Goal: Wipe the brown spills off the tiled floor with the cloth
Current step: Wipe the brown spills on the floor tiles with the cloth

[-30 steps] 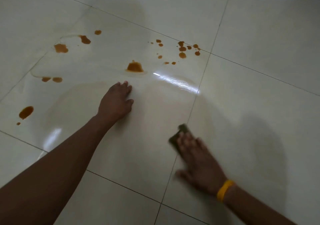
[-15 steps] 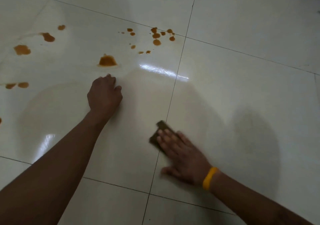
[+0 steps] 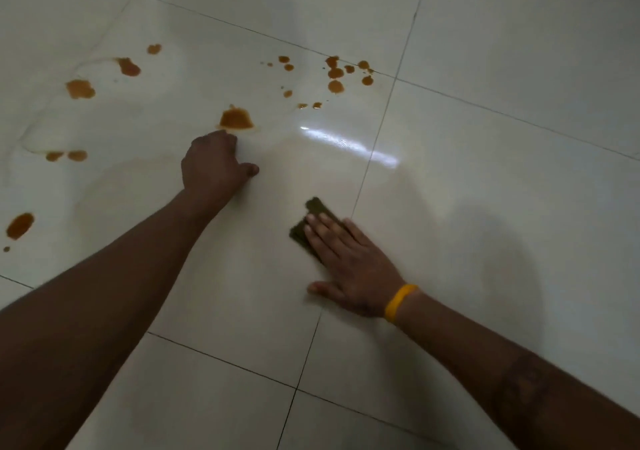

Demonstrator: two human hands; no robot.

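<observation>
Flatly, right hand (image 3: pixel 356 269) presses dark folded cloth (image 3: pixel 313 222); left hand (image 3: pixel 214 165) clenched on glossy tile (image 3: pixel 485 172).

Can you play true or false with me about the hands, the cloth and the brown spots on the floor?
1. The right hand presses flat on the cloth. True.
2. The cloth is bright white. False: it is dark, olive-brown.
3. The wristband is yellow. True.
4. The floor has no spills left. False: many brown spots remain.
5. The left hand holds the cloth. False: it rests on the floor with fingers curled, holding nothing.
</observation>
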